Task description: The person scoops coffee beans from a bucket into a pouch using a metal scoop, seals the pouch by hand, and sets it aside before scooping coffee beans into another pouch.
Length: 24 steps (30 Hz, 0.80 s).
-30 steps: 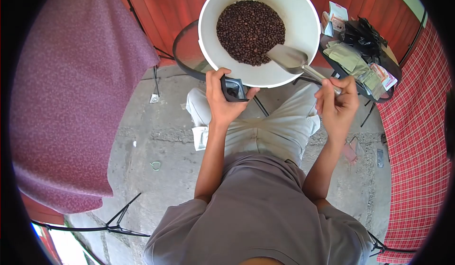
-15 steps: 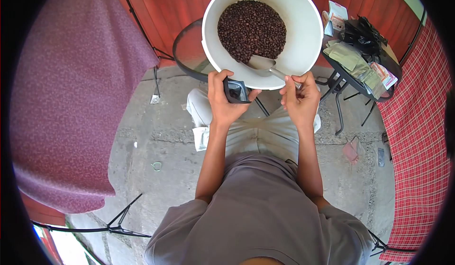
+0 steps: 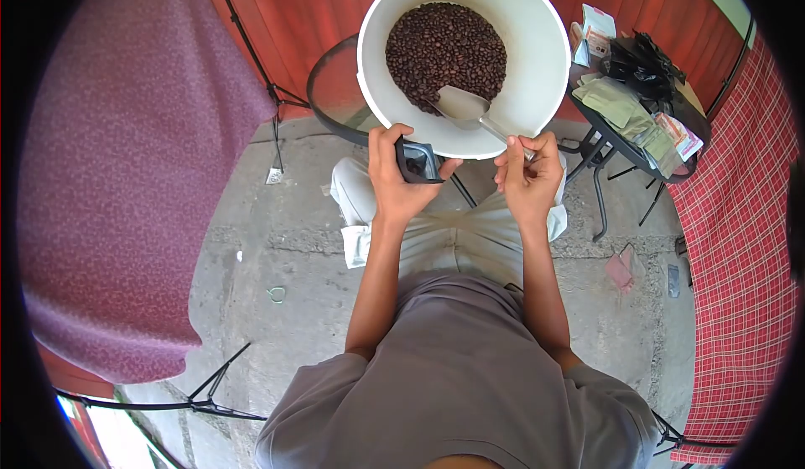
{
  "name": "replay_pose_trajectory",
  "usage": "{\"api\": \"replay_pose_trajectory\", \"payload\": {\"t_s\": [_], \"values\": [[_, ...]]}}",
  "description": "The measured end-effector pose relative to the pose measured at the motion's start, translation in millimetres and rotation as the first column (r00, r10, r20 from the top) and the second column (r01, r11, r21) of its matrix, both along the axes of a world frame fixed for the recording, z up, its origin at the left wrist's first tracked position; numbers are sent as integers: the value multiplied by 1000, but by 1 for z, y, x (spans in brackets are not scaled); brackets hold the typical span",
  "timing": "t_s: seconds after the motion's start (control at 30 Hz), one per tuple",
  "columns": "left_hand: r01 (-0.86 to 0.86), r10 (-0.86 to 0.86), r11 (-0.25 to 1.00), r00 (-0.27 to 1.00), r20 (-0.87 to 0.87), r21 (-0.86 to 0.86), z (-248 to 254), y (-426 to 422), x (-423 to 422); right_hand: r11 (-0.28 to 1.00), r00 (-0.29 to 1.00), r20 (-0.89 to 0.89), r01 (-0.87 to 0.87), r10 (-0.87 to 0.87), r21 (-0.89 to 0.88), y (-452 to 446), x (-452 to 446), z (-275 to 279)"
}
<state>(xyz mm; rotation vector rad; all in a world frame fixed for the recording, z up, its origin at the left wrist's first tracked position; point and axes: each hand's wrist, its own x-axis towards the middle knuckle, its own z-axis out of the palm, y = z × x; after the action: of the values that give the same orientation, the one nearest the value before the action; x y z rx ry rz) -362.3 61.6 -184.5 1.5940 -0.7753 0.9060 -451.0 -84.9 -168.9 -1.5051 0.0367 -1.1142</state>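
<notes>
A white bucket (image 3: 537, 62) holds a bed of dark roasted coffee beans (image 3: 444, 54). My left hand (image 3: 392, 177) is wrapped around a small black pouch (image 3: 419, 163) at the bucket's near rim. The pouch's mouth gapes, showing a greyish inside; whether anything lies at its bottom I cannot tell. In my right hand (image 3: 533, 185) is the handle of a metal scoop (image 3: 463, 105), pinched between thumb and fingers. The scoop's blade sits inside the bucket at the near edge of the beans, and it looks bare of beans.
Behind the bucket is a round glass-topped table (image 3: 340, 91). On the right, a small black table (image 3: 692, 108) bears flat olive pouches (image 3: 625, 108), a black plastic bag (image 3: 644, 66) and printed packets (image 3: 597, 28). Purple cloth (image 3: 134, 175) hangs left, red checked cloth (image 3: 742, 242) right.
The scoop's blade has shifted slightly and turned, so more of its inner face shows. My right hand has moved a little with it. My left hand and the pouch stay put.
</notes>
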Motion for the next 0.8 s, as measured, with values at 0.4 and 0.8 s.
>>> {"api": "replay_pose_trajectory", "payload": {"t_s": [0.4, 0.8], "values": [[9, -9, 1000, 1000, 9, -14, 2, 0, 2, 995, 990, 102, -99, 99, 4, -15, -18, 18], [11, -11, 1000, 1000, 8, -19, 3, 2, 3, 956, 956, 136, -234, 259, -177, -28, -77, 62]]}}
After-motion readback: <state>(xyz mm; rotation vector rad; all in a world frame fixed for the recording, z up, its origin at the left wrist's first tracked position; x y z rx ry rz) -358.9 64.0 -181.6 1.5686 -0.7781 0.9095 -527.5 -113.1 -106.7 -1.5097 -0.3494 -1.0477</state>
